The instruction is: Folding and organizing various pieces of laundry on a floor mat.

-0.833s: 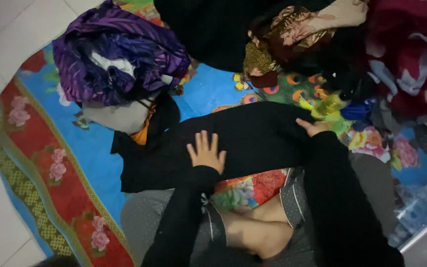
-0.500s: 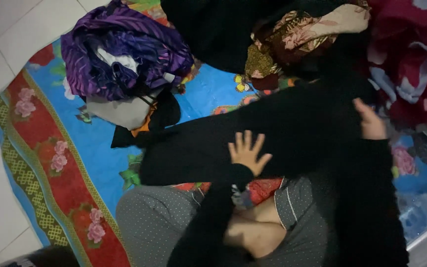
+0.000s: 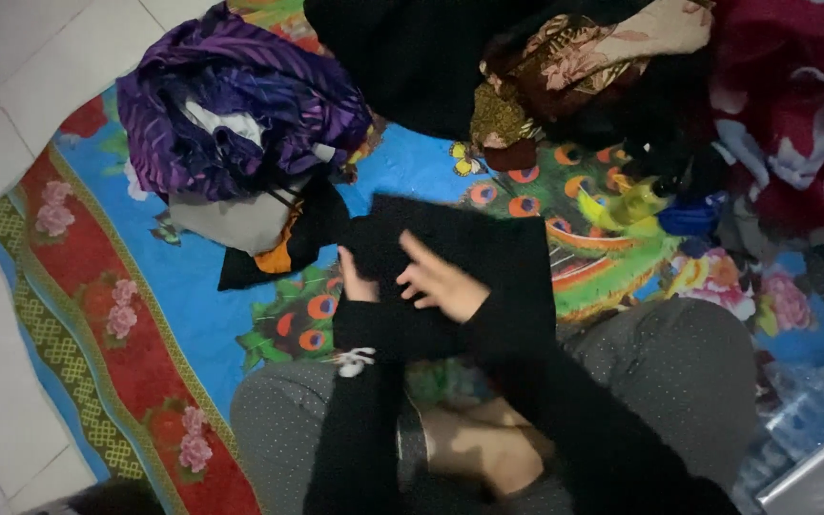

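Head view: folded black garment (image 3: 469, 253) under both flat, open hands, left hand (image 3: 357, 278) and right hand (image 3: 441, 281), neither grip closed.

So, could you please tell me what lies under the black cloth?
The black cloth lies on a bright patterned mat and over grey-clad knees. Both hands, left and right, press on it. Anything directly beneath it is covered.

The light is dim and flat, with no clear source and only soft shadows. The black cloth (image 3: 469, 257) and the dark pile at 12 o'clock lose all detail and read as one black mass. The right hand (image 3: 442, 283) is smeared by motion blur. The white floor tiles (image 3: 11, 86) at 10 o'clock look grey and grainy. The lower corners darken; the whole view is soft.
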